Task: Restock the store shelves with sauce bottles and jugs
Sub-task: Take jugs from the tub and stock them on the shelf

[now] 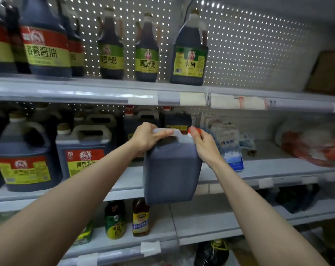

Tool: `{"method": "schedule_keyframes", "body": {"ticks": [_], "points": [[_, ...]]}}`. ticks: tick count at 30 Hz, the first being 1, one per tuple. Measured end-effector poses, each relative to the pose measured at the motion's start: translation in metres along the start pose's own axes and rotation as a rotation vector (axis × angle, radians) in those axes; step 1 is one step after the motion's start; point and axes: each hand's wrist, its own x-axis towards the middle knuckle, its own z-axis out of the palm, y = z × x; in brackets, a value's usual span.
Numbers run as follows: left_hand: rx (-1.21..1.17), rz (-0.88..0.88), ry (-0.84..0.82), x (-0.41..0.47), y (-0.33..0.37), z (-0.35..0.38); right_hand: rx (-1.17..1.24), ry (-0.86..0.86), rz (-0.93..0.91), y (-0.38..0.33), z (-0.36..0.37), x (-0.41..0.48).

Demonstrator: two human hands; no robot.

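Left hand (149, 137) gripped the jug (171, 169) handle, right hand (205, 144) pinched its cap; jug in air before the middle shelf (258, 169). Left side stocked, right gap unfilled.

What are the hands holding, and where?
A dark jug. The grip of the left hand is on its white handle; that of the right hand is beside the red cap.
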Motion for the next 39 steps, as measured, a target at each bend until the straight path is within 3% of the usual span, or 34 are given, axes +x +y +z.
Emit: {"method": "schedule_keyframes", "body": {"ticks": [16,23,33,39], "points": [[-0.118,-0.018,0.108,0.102,-0.013,0.089,0.01,-0.087,-0.045,0.081,-0.037,0.121],[0.039,-0.063,0.167,0.124,-0.018,0.105,-0.084,-0.11,-0.058,0.102,-0.035,0.152],[-0.115,-0.05,0.237,0.114,-0.036,0.113,0.012,-0.128,-0.012,0.098,-0.03,0.144],[-0.293,-0.14,0.203,0.088,-0.048,0.125,0.093,-0.119,-0.008,0.109,-0.029,0.107]]}}
